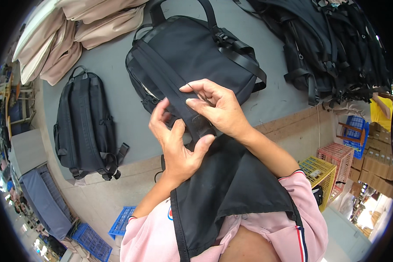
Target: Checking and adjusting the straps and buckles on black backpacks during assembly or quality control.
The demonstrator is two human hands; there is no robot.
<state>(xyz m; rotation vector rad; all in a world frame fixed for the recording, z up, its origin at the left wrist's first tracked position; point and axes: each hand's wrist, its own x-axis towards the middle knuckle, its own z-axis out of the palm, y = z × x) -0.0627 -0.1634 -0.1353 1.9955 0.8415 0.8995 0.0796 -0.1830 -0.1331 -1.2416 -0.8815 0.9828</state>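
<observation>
A black backpack (pixel 183 48) lies on the grey table in front of me, its shoulder strap (pixel 163 72) running down toward my body. My left hand (pixel 174 146) is closed around the strap's lower end, thumb on top and fingers at its left side. Just above and to the right, my right hand (pixel 220 107) is curled over the same strap, thumb and forefinger near its edge. A thin, dark metal tool, apparently thread snips (pixel 203 97), shows among the right fingers; most of it is hidden by the hand.
A smaller black backpack (pixel 84 124) lies at the table's left edge. Beige bags (pixel 109 26) are piled at the far left, several black backpacks (pixel 327 48) at the far right. Yellow (pixel 316 174) and red (pixel 336 159) crates stand right of the grey table (pixel 270 102); another person (pixel 381 109) is beyond.
</observation>
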